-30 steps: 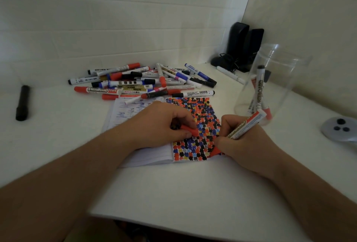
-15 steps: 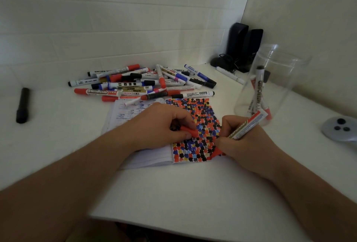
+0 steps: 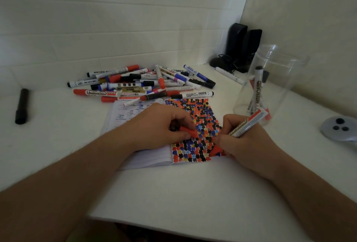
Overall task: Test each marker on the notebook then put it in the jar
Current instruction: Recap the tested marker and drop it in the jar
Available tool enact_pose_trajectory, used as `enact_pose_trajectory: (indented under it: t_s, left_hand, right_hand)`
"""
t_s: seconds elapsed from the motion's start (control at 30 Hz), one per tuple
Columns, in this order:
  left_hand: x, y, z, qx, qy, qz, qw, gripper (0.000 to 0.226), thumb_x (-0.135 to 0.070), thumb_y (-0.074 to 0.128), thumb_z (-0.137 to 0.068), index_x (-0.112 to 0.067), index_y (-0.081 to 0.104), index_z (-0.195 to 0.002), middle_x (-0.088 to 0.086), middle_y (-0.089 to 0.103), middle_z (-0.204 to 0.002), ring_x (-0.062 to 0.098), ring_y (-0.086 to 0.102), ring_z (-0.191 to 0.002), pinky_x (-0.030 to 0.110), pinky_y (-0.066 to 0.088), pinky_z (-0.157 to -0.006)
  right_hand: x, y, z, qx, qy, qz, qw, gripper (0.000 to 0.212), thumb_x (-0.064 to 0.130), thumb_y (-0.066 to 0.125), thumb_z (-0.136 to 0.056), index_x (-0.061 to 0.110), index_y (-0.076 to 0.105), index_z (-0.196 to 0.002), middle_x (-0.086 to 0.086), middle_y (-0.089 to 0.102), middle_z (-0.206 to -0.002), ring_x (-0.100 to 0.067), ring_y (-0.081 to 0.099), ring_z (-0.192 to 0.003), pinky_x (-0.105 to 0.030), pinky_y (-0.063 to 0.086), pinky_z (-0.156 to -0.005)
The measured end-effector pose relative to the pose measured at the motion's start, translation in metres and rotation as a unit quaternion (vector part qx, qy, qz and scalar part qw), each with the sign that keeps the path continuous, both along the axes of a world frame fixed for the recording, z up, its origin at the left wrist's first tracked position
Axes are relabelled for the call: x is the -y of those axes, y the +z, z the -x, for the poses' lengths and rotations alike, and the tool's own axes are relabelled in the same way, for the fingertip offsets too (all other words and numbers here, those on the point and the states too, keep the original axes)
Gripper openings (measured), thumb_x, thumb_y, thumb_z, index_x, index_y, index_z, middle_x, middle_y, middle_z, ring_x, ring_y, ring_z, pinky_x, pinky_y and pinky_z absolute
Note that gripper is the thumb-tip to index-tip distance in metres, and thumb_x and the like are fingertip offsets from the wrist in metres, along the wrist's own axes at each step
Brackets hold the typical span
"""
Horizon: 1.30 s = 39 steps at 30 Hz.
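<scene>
The left hand is resting on the notebook, pinching a red cap. The right hand is gripping a red marker, its tip touching the notebook's lower right corner. The jar is standing just right of the notebook, holding markers.

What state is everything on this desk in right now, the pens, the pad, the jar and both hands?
Red marker: uncapped, held by the right hand, tip at the notebook.
Red cap: off, pinched by the left hand.
Notebook: open, right page covered in coloured blots.
Jar: upright, lidless, a few markers inside.
Marker pile: lying loose beyond the notebook, mostly capped.
Black marker: lying apart, far left.
</scene>
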<state>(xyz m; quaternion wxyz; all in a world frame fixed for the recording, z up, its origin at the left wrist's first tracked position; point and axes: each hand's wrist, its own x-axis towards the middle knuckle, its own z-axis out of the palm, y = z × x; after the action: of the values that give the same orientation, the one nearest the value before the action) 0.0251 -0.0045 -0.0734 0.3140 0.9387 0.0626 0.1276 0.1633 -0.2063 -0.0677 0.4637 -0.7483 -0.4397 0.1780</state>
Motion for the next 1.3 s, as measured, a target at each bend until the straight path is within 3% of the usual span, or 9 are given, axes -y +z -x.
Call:
enact_pose_trajectory:
  t_s: [0.13, 0.3, 0.43, 0.53, 0.63, 0.73, 1.07, 1.17, 1.3]
  left_hand:
    - [-0.001, -0.001, 0.0, 0.002, 0.003, -0.002, 1.0, 0.022, -0.032, 0.08, -0.087, -0.041, 0.073, -0.106, -0.028, 0.071, -0.097, -0.012, 0.064, -0.094, 0.008, 0.05, -0.08]
    - [0.0, -0.001, 0.0, 0.004, 0.001, 0.022, 1.0, 0.022, -0.03, 0.081, -0.087, -0.039, 0.074, -0.105, -0.025, 0.073, -0.097, -0.008, 0.067, -0.094, 0.021, 0.056, -0.086]
    - [-0.001, 0.0, 0.0, 0.007, -0.004, 0.069, 0.998, 0.024, -0.028, 0.081, -0.086, -0.037, 0.074, -0.108, -0.02, 0.075, -0.101, 0.0, 0.07, -0.097, 0.033, 0.059, -0.091]
    - [-0.004, 0.0, 0.0, 0.021, 0.01, 0.082, 0.996, 0.032, -0.026, 0.084, -0.082, -0.035, 0.074, -0.111, -0.022, 0.075, -0.101, -0.004, 0.07, -0.096, 0.022, 0.057, -0.089]
    - [-0.003, 0.001, 0.0, 0.029, 0.017, 0.084, 0.996, 0.033, -0.023, 0.085, -0.081, -0.033, 0.074, -0.11, -0.021, 0.075, -0.098, -0.006, 0.069, -0.093, 0.012, 0.054, -0.084]
    - [-0.002, 0.001, 0.001, 0.035, 0.027, 0.087, 0.995, 0.029, -0.026, 0.082, -0.083, -0.039, 0.073, -0.107, -0.025, 0.074, -0.096, -0.01, 0.067, -0.094, 0.006, 0.05, -0.083]
    - [-0.003, 0.003, 0.001, 0.041, 0.03, 0.1, 0.994, 0.022, -0.027, 0.078, -0.087, -0.038, 0.074, -0.106, -0.028, 0.072, -0.096, -0.007, 0.068, -0.093, 0.008, 0.051, -0.081]
    - [-0.002, 0.004, 0.001, 0.044, 0.034, 0.099, 0.994, 0.022, -0.027, 0.077, -0.088, -0.041, 0.073, -0.104, -0.024, 0.074, -0.095, -0.004, 0.069, -0.092, 0.015, 0.054, -0.083]
    - [0.002, 0.006, 0.003, 0.069, 0.036, 0.09, 0.993, 0.025, -0.022, 0.075, -0.09, -0.044, 0.07, -0.101, -0.028, 0.072, -0.094, -0.006, 0.068, -0.09, 0.006, 0.049, -0.078]
  right_hand:
    - [-0.001, 0.0, 0.002, 0.007, 0.008, -0.005, 1.0, 0.031, -0.001, 0.073, -0.083, 0.01, 0.052, -0.063, -0.003, 0.058, -0.054, -0.006, 0.054, -0.049, -0.019, 0.044, -0.048]
    - [0.001, 0.001, 0.003, 0.018, 0.027, 0.001, 0.999, 0.033, -0.002, 0.073, -0.082, 0.01, 0.051, -0.06, -0.004, 0.054, -0.054, -0.006, 0.049, -0.048, -0.018, 0.041, -0.048]
    - [-0.001, 0.002, -0.004, -0.117, 0.022, -0.079, 0.99, 0.037, 0.0, 0.074, -0.088, 0.017, 0.055, -0.062, -0.001, 0.048, -0.051, -0.009, 0.043, -0.042, -0.021, 0.038, -0.043]
    - [0.0, 0.005, -0.007, -0.24, 0.05, -0.167, 0.955, 0.023, 0.007, 0.077, -0.083, 0.012, 0.056, -0.076, 0.002, 0.051, -0.052, -0.008, 0.041, -0.04, -0.018, 0.035, -0.039]
    - [0.0, 0.004, -0.007, -0.252, 0.074, -0.167, 0.95, 0.023, 0.018, 0.085, -0.079, 0.015, 0.062, -0.08, -0.004, 0.05, -0.059, -0.015, 0.035, -0.045, -0.022, 0.032, -0.041]
    - [-0.002, 0.003, -0.009, -0.272, 0.067, -0.168, 0.945, 0.01, 0.022, 0.067, -0.084, 0.013, 0.068, -0.081, -0.012, 0.052, -0.064, -0.02, 0.037, -0.048, -0.023, 0.028, -0.041]
    - [-0.002, 0.0, -0.01, -0.302, 0.071, -0.148, 0.939, 0.025, 0.025, 0.051, -0.083, 0.013, 0.074, -0.084, -0.015, 0.062, -0.069, -0.019, 0.048, -0.052, -0.023, 0.038, -0.042]
    - [-0.001, -0.001, -0.013, -0.323, 0.088, -0.132, 0.933, 0.039, 0.032, 0.05, -0.086, 0.009, 0.079, -0.097, -0.021, 0.071, -0.085, -0.022, 0.052, -0.059, -0.025, 0.043, -0.05]
    - [-0.003, 0.0, -0.013, -0.323, 0.087, -0.102, 0.937, 0.047, 0.035, 0.048, -0.091, 0.007, 0.079, -0.113, -0.025, 0.074, -0.104, -0.022, 0.054, -0.061, -0.03, 0.043, -0.053]
